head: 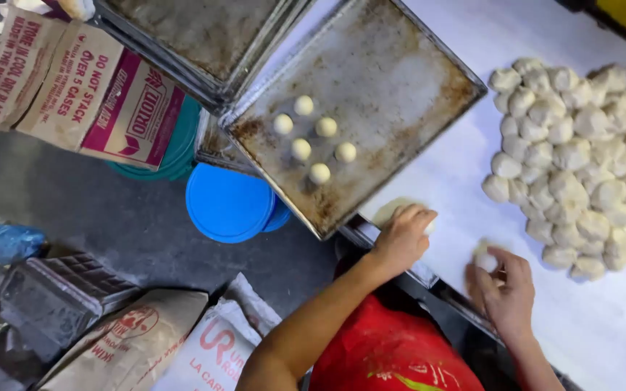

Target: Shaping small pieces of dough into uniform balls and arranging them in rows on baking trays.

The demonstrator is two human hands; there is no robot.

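A worn, rust-stained rectangular metal baking tray (393, 80) lies tilted over the edge of the white floured worktop (603, 318). Six small, smooth, round pale dough balls (314, 139) sit in a loose cluster on the tray's lower left part; the rest of its surface is bare, blotchy metal. Just below the tray's lower corner, the left hand (402, 235) presses palm-down, fingers curled, over a soft flattened piece of dough (391, 211) on the worktop. Further from the tray, right of that hand, the right hand (505, 286) cups a small pale lump of dough (484, 258) in its bent fingers. Right of the tray, a large heap of rough, lumpy cut dough pieces (581, 166) is spread on the worktop. Left of the tray lies a second stained metal tray (204, 36), stacked on others. Below the tray's left edge a round blue plastic lid (230, 203) covers a bucket on the grey floor, with printed brown cardboard flaps (74, 80) beyond it.
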